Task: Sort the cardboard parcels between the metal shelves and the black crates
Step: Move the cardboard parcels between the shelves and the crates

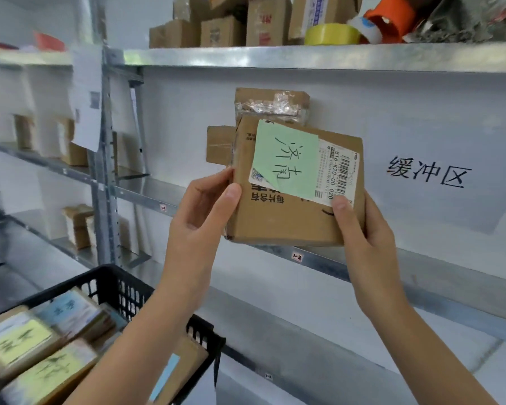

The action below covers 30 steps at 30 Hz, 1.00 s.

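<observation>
Broadly, the metal shelves (319,58) fill the space behind and above both hands, the black crate (123,287) of labelled parcels sits below the left hand (200,211), and a parcel (297,185) with a green note (285,157) is held between them. Left hand and right hand (362,229) are each closed on a lower corner, seemingly for reading the label. Next it probably needs choosing shelf or crate, then setting it down.

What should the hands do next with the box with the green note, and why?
Probably ease the parcel forward and set it down on the metal shelf, beside the two boxes already there. The left hand and right hand hold it by its sides just above the shelf edge, far from the black crate.
</observation>
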{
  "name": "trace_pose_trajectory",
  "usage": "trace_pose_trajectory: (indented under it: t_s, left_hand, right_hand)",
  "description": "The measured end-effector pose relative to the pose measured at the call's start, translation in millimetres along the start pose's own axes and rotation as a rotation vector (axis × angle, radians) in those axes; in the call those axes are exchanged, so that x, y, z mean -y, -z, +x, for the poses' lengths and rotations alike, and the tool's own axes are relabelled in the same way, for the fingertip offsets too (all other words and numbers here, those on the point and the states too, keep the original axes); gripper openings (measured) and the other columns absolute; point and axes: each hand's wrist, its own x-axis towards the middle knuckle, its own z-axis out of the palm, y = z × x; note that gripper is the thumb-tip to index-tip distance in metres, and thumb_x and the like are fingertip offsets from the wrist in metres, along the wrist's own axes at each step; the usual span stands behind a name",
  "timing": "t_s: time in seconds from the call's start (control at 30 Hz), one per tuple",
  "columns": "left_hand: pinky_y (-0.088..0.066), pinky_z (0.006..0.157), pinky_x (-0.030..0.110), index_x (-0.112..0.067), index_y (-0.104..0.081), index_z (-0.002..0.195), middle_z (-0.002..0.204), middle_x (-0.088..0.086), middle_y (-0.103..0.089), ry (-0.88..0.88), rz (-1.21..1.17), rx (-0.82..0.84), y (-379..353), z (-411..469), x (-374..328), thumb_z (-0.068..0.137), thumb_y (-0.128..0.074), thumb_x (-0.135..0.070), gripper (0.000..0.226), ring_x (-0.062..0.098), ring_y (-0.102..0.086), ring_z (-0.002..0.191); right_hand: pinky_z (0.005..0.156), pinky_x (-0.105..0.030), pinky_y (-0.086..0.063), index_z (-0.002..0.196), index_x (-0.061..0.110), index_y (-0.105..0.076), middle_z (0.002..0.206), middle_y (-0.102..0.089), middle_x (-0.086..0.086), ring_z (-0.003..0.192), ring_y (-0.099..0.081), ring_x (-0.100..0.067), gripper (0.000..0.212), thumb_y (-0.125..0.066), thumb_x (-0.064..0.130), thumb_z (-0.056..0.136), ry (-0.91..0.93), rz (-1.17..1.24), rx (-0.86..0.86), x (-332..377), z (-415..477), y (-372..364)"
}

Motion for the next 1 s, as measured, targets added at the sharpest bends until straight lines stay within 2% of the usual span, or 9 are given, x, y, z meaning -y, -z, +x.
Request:
trace_pose_trajectory:
  t_s: [0.13, 0.27, 0.33, 0.43, 0.53, 0.6, 0.77, 0.93, 1.0]
  left_hand:
    - [-0.050, 0.100, 0.044, -0.036, -0.062, 0.126, 0.124, -0.006, -0.069, 0.037, 0.096, -0.151, 65.1, -15.0, -17.6, 0.078, -0.071, -0.060, 0.055, 0.014, -0.063, 0.118]
    - [-0.056, 0.088, 0.030, -0.035, -0.064, 0.127, 0.121, -0.007, -0.070, 0.073, 0.182, -0.305, 139.8, -47.5, -40.8, 0.082, -0.069, -0.053, 0.048, 0.009, -0.066, 0.110]
    - [-0.054, 0.088, 0.031, -0.034, -0.065, 0.125, 0.121, -0.007, -0.070, 0.084, 0.238, -0.414, 176.3, -69.2, -56.4, 0.084, -0.068, -0.052, 0.045, 0.009, -0.066, 0.110]
    - [-0.051, 0.091, 0.036, -0.036, -0.066, 0.123, 0.122, -0.007, -0.070, 0.108, 0.328, -0.574, 227.2, -105.9, -82.0, 0.085, -0.068, -0.053, 0.042, 0.010, -0.065, 0.112]
    - [-0.052, 0.088, 0.035, -0.037, -0.068, 0.120, 0.119, -0.008, -0.071, 0.146, 0.384, -0.732, 267.5, -143.7, -105.3, 0.082, -0.070, -0.055, 0.042, 0.013, -0.066, 0.111]
    - [-0.054, 0.085, 0.033, -0.037, -0.070, 0.118, 0.115, -0.007, -0.073, 0.174, 0.428, -0.829, 290.5, -168.6, -117.8, 0.081, -0.071, -0.056, 0.041, 0.014, -0.068, 0.109]
    - [-0.050, 0.096, 0.040, -0.037, -0.069, 0.119, 0.113, -0.009, -0.073, 0.329, 0.518, -0.948, 330.1, -236.4, -130.5, 0.077, -0.073, -0.058, 0.047, 0.012, -0.067, 0.111]
    - [-0.054, 0.077, 0.022, -0.036, -0.071, 0.110, 0.104, -0.014, -0.075, 0.540, 0.559, -1.041, 358.6, -293.5, -132.2, 0.073, -0.070, -0.061, 0.044, 0.005, -0.070, 0.099]
    - [-0.054, 0.077, 0.023, -0.031, -0.073, 0.107, 0.101, -0.012, -0.076, 0.627, 0.553, -1.068, 370.3, -306.6, -126.9, 0.079, -0.069, -0.056, 0.038, 0.007, -0.071, 0.095]
  right_hand:
    - [0.082, -0.001, -0.044, 0.132, 0.040, -0.057, 0.120, -0.063, 0.033, 0.109, -0.057, 0.014, 0.043, -0.061, 0.053, 0.091, -0.046, 0.066, 0.162, -0.6, -3.5, -67.1]
    - [0.084, -0.002, -0.045, 0.131, 0.055, -0.051, 0.122, -0.062, 0.034, 0.111, -0.058, 0.013, 0.046, -0.064, 0.055, 0.088, -0.060, 0.178, 0.385, 1.7, -19.2, -153.1]
    - [0.082, -0.004, -0.047, 0.132, 0.061, -0.047, 0.123, -0.062, 0.034, 0.110, -0.059, 0.012, 0.053, -0.066, 0.061, 0.082, -0.116, 0.246, 0.525, 4.1, -32.8, -196.5]
    - [0.091, -0.022, -0.053, 0.126, 0.067, -0.048, 0.124, -0.064, 0.028, 0.112, -0.063, 0.004, 0.054, -0.068, 0.061, 0.076, -0.263, 0.359, 0.766, 5.5, -55.0, -257.0]
    - [0.097, -0.045, -0.054, 0.133, 0.055, -0.050, 0.126, -0.067, 0.015, 0.112, -0.065, -0.009, 0.058, -0.067, 0.055, 0.077, -0.460, 0.438, 1.011, 3.7, -76.4, -307.9]
    - [0.093, -0.050, -0.056, 0.135, 0.048, -0.053, 0.126, -0.068, 0.009, 0.111, -0.067, -0.014, 0.055, -0.066, 0.052, 0.082, -0.576, 0.466, 1.174, 2.6, -96.4, -337.2]
    - [0.085, -0.045, -0.060, 0.129, 0.053, -0.053, 0.122, -0.068, 0.018, 0.108, -0.068, -0.010, 0.056, -0.071, 0.063, 0.077, -0.739, 0.345, 1.326, -5.1, -175.3, -381.4]
    - [0.075, -0.044, -0.062, 0.111, 0.067, -0.051, 0.117, -0.065, 0.020, 0.108, -0.063, -0.012, 0.057, -0.072, 0.077, 0.059, -0.922, 0.153, 1.460, -14.4, -247.0, -402.4]
    - [0.072, -0.045, -0.063, 0.116, 0.065, -0.049, 0.117, -0.064, 0.017, 0.107, -0.063, -0.015, 0.060, -0.069, 0.077, 0.061, -0.961, 0.078, 1.501, -20.0, -263.1, -413.1]
